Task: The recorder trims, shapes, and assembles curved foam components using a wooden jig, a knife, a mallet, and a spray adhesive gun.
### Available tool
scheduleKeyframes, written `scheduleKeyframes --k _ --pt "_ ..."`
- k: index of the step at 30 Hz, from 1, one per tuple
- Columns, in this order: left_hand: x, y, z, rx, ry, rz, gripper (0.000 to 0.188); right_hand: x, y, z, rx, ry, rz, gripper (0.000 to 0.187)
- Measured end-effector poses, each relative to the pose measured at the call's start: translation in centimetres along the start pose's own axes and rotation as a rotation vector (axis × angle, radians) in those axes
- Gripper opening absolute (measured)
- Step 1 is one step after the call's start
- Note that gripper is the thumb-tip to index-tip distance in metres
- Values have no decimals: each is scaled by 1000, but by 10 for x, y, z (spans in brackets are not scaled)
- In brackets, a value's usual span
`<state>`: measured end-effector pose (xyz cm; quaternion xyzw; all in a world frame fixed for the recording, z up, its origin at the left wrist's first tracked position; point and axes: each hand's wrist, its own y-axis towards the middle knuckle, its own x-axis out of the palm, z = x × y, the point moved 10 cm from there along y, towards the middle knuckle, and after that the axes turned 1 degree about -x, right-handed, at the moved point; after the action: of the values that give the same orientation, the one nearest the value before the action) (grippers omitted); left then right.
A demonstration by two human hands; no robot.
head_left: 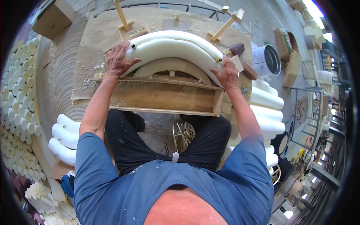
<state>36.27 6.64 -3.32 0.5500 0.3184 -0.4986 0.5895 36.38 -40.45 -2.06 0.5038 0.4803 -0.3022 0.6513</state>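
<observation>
Two hands were on the curved white foam pieces that lay bent over a wooden arch form near the middle of our plywood worktop. Our left hand pressed down on the left end of the nearer white piece, fingers spread and curled over it. Our right hand gripped the right end of that piece, fingers wrapped over the edge where it dropped toward the worktop's right side. Both curved pieces lay side by side, touching, the farther one arching just behind the nearer.

Below the arch, at the worktop's near edge, we saw an open wooden box frame dusted with shavings. Thin wooden sticks stood tilted at the far edge. A brown block rested just beyond our right hand, and a round metal container stood off the right edge. More curved white pieces were stacked to the right of the worktop, others lay low to the left, and a bank of white cylinders filled the far left.
</observation>
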Motion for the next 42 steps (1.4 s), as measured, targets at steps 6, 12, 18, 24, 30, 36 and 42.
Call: scheduleKeyframes --k 6,12,18,24,30,36,42 --pt "9 -4 -17 -90 15 -121 94 -33 -36 83 208 449 111 54" --pt "15 -3 -13 -87 2 -98 93 -40 -54 66 139 206 232 50" --pt "10 4 -7 -93 18 -113 92 -12 -38 60 10 181 74 50" --pt "-41 -26 66 66 -323 406 56 -8 -27 56 111 301 -26 54" --pt "3 4 358 578 -621 59 28 -7 -20 64 143 336 -211 53" --pt "60 2 397 381 -532 -93 44 24 -18 80 284 322 -556 56" --pt "66 -11 391 433 -553 -39 23 19 -8 59 89 141 -513 68"
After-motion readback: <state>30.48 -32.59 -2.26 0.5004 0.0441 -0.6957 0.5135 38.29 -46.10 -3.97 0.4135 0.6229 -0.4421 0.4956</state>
